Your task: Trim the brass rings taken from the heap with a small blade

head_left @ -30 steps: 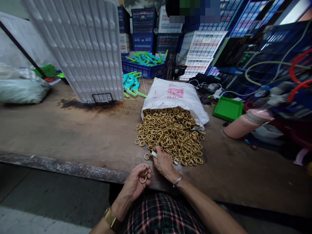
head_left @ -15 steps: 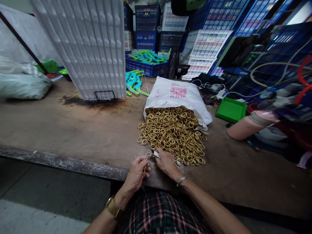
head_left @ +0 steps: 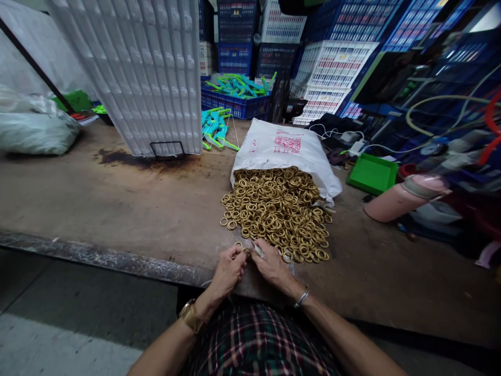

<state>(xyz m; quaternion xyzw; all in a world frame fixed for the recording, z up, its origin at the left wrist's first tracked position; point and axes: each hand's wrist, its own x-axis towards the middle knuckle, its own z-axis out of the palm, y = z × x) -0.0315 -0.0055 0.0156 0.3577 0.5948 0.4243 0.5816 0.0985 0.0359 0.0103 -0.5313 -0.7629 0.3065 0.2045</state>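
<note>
My left hand (head_left: 229,269), with a watch at the wrist, is closed on a brass ring (head_left: 245,250) near the table's front edge. Close beside it, my right hand (head_left: 270,265) grips a small tool (head_left: 257,249) with a pale blade or handle; its exact kind is unclear. The two hands' fingertips nearly meet at the ring. Another ring (head_left: 238,244) shows just above my left fingers. Beyond my hands, a heap of brass rings (head_left: 279,209) spills from the mouth of a white sack (head_left: 274,143) with red print.
The wooden table (head_left: 156,203) carries a tall ribbed plastic panel (head_left: 144,78), turquoise and green parts (head_left: 215,128), a green tray (head_left: 372,173) and a pink bottle (head_left: 405,197). A full plastic bag (head_left: 35,128) lies at the left. Stacked crates (head_left: 331,62) stand behind.
My hands have come together, the left one moving right towards the tool in my right hand. The view has shifted slightly.
</note>
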